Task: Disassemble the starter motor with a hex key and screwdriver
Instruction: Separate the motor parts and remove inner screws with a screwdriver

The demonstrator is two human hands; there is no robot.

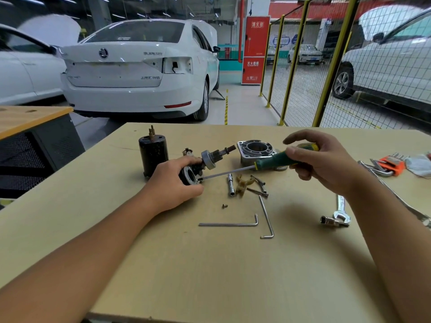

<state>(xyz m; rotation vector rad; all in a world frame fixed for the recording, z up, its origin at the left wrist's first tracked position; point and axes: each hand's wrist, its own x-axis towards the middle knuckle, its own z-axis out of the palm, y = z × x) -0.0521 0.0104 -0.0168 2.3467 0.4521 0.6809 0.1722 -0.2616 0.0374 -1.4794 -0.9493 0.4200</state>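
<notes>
My left hand (173,183) grips a round black end piece (190,177) of the starter motor lying on the table, with the geared shaft assembly (212,157) behind it. My right hand (319,159) holds the green and yellow handle of a screwdriver (275,160); its tip meets the end piece at the edge. The black motor housing (152,155) stands upright to the left. An aluminium nose housing (255,151) sits behind the screwdriver. Two hex keys (233,223) lie in front.
Loose bolts, a socket piece (231,184) and a tan plastic fork (242,185) lie mid-table, with a small screw (224,205) nearby. A spanner (341,210), a small socket (330,221) and an orange hex key set (389,165) lie at the right. Cars and a yellow mesh fence stand beyond.
</notes>
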